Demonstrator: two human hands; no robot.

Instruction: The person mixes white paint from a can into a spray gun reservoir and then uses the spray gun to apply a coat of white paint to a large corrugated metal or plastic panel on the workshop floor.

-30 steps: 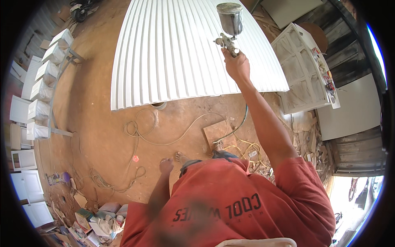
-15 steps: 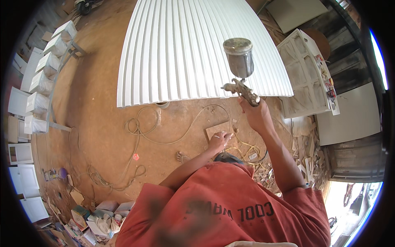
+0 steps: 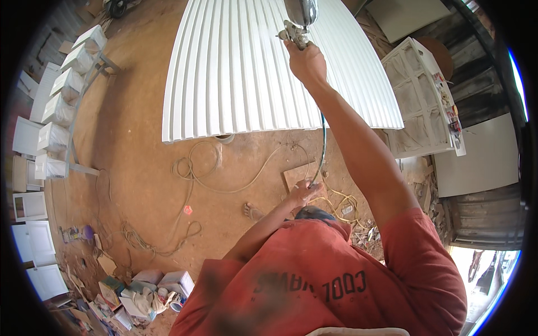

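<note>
In my right hand (image 3: 309,64) is a metal spray gun (image 3: 295,35), held by its grip with the arm stretched forward. Its cup (image 3: 303,12) sits on top and is partly cut off by the picture's upper edge. The gun is over a large white ribbed panel (image 3: 241,73). A dark green hose (image 3: 323,147) hangs from beneath my right forearm down to my left hand (image 3: 304,192), whose fingers are closed around it near my waist. The forearm hides where the hose meets the gun.
White drawer-like boxes (image 3: 57,109) line a rack at the left. A whitish cabinet frame (image 3: 412,101) stands right of the panel. Looped hose (image 3: 193,173) and yellow cord (image 3: 339,204) lie on the brown floor, beside a board (image 3: 294,176). Cartons and scraps (image 3: 143,297) heap at the lower left.
My right hand has moved the spray gun forward and left, from the panel's near edge to farther over it. The hose now shows stretched between my forearm and left hand.
</note>
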